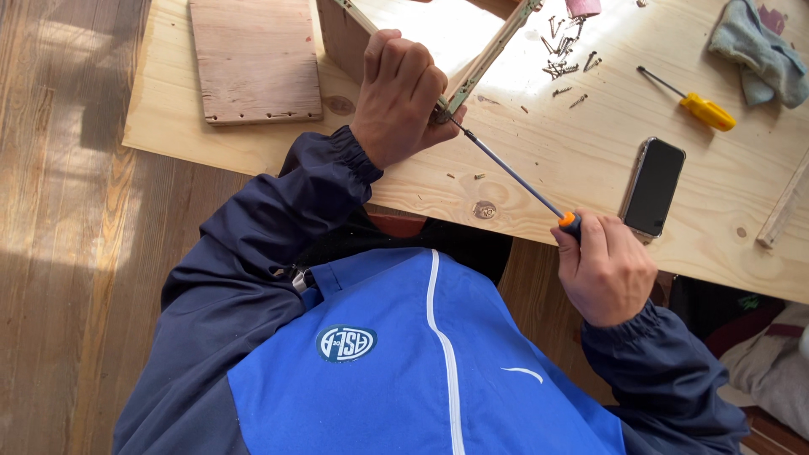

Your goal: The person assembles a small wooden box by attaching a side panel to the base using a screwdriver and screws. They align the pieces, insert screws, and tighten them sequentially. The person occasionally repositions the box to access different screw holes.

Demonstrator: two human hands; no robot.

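Observation:
My left hand grips the near corner of a wooden frame that lies on a pale plywood board. Its fingers pinch around the spot where the tip of a long screwdriver meets the wood. The screwdriver's thin metal shaft slants down to the right. My right hand is closed around its orange and dark handle, just off the board's near edge. The screw itself is hidden by my left fingers.
A small wooden panel lies at the board's left. Several loose screws are scattered at the top. A yellow-handled screwdriver, a dark phone, a grey cloth and a wooden strip lie to the right.

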